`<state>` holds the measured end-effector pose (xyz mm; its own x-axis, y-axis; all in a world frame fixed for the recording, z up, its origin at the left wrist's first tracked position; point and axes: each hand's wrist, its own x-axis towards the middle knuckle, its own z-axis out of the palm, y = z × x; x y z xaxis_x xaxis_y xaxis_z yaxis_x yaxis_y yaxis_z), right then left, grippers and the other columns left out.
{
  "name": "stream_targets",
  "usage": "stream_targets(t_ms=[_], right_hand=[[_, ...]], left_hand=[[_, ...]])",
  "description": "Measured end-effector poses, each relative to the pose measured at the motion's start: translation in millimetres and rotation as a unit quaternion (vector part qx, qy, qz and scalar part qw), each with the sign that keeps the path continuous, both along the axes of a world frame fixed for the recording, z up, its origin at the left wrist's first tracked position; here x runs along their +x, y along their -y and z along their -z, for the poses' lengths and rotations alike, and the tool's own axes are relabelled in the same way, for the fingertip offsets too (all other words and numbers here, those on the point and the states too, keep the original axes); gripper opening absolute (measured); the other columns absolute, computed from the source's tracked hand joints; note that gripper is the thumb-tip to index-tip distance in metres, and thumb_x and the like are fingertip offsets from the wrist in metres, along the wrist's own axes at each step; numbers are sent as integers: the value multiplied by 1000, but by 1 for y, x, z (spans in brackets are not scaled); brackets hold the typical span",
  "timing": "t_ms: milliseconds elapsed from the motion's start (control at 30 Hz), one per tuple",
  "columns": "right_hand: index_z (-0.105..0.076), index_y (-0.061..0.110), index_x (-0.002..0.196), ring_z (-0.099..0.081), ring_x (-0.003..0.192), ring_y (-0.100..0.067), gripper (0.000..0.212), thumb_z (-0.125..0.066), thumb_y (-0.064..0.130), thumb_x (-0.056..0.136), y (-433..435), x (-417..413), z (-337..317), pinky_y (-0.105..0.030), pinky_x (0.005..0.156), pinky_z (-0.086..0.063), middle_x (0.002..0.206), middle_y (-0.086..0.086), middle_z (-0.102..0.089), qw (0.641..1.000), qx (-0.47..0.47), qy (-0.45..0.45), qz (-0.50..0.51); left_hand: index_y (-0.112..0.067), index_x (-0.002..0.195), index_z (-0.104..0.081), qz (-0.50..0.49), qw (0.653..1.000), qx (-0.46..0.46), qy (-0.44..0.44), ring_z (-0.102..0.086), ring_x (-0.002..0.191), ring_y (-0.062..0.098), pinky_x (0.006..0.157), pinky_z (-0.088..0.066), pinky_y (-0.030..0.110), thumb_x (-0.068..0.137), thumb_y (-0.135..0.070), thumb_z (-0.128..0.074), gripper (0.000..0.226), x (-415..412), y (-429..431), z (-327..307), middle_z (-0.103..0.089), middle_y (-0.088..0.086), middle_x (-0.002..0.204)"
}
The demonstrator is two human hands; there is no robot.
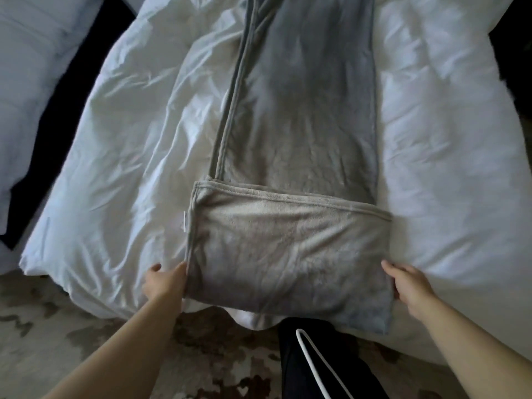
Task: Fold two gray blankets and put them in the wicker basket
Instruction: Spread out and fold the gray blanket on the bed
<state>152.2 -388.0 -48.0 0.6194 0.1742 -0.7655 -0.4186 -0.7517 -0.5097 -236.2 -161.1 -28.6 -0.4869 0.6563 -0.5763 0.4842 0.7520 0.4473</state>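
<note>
Blanket: gray blanket lies lengthwise on the white duvet, near end folded over
Left hand: fingers gripping the fold's left edge
Right hand: fingers gripping its right edge

Gray blanket: plush matt fleece; white duvet: smooth, crinkled, perhaps cotton.

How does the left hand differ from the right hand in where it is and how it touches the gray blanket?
The left hand is at the left edge of the folded end of the gray blanket, with fingertips at the hem; the right hand is at the right edge. The left hand lies over the white duvet; the right hand's fingers seem tucked at the blanket's side. Both are bare, near the fold, at a similar height.
</note>
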Motion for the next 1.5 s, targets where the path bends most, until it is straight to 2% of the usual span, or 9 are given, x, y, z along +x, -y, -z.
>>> stream_targets(t_ms=[167,267,433,567,700,967,1233,1400,1500], right_hand=[[-58,8,117,-61,104,-32,32,-67,21,88,41,-46,10,-47,96,-48,114,-10,-65,996,-21,-81,41],[-50,15,117,-49,94,-22,33,-64,27,90,57,-66,15,-36,85,-42,110,-3,-51,978,-45,-180,92],[-51,13,118,-53,98,-26,26,-59,16,93,69,-74,-9,-37,91,-45,106,-8,-55,954,49,-220,200],[-55,11,110,-58,83,-21,17,-50,5,95,62,-63,-60,-27,53,-58,90,-9,-65,944,153,-150,253],[-58,11,89,-63,69,-17,13,-50,3,94,54,-50,-129,-21,43,-54,54,1,-69,924,251,-94,272],[-55,7,122,-60,82,-21,31,-55,3,91,81,-76,-216,-29,67,-52,106,-14,-61,883,353,-34,308],[-52,8,115,-57,73,-20,25,-54,2,91,164,-150,-190,-24,38,-52,85,-10,-58,890,307,-68,330],[-52,10,117,-58,77,-21,29,-56,3,89,199,-188,-171,-25,43,-54,90,-10,-59,889,288,-83,347],[-50,6,128,-58,81,-23,40,-58,4,89,207,-199,-166,-33,62,-56,101,-13,-60,893,281,-83,342]], left_hand=[[-13,119,-51,-195,932,-137,273,-60,91,29,87,-48,41,85,-34,-69,44,-2,49,27,-61,9,102],[-16,129,-49,-224,882,-143,389,-55,112,24,100,-42,41,90,-38,-61,47,9,59,39,-60,5,118],[-14,124,-53,-307,852,-78,417,-60,99,27,80,-53,40,81,-23,-72,47,15,52,4,-62,10,114],[-13,119,-53,-276,857,-33,435,-61,89,21,71,-50,35,85,-28,-67,40,17,33,-54,-64,7,110],[-13,127,-52,-193,879,53,432,-60,82,16,66,-50,30,91,-25,-62,39,21,21,-121,-64,4,97],[-11,112,-54,-174,875,101,441,-59,68,20,35,-50,25,86,-20,-70,32,-13,52,-202,-57,10,81],[-14,130,-51,-179,868,61,459,-60,77,22,54,-48,35,87,-27,-68,48,-92,128,-173,-61,12,112],[-14,128,-53,-243,853,27,460,-62,94,27,69,-51,36,86,-26,-70,47,-120,164,-155,-59,15,124],[-9,95,-56,-231,859,15,456,-54,124,26,87,-48,34,93,-24,-60,16,-128,171,-149,-62,14,112]])
